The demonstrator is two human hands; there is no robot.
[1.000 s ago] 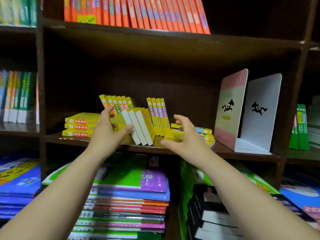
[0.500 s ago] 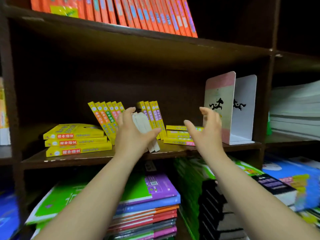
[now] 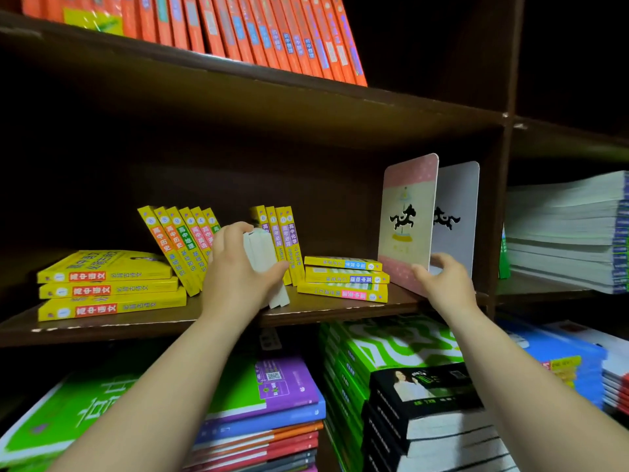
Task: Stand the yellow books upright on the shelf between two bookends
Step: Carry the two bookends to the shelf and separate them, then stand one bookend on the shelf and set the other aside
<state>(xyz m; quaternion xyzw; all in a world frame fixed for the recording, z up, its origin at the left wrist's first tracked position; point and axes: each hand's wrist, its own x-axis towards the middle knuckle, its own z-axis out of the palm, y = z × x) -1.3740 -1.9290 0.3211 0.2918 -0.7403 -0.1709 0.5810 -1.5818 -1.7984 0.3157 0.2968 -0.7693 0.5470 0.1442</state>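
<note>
Gripping left-leaning yellow books [image 3: 261,255], upright bookend [image 3: 406,223].

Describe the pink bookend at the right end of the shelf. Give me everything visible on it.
The pink bookend is a thin flat plate with rounded top corners that looks like painted metal. It has dotted pink bands at top and bottom, and a cream middle bearing a black carousel horse. It stands roughly upright on the shelf, just right of a flat stack of yellow books and directly in front of a white bookend. The right hand pinches its lower right edge.
</note>
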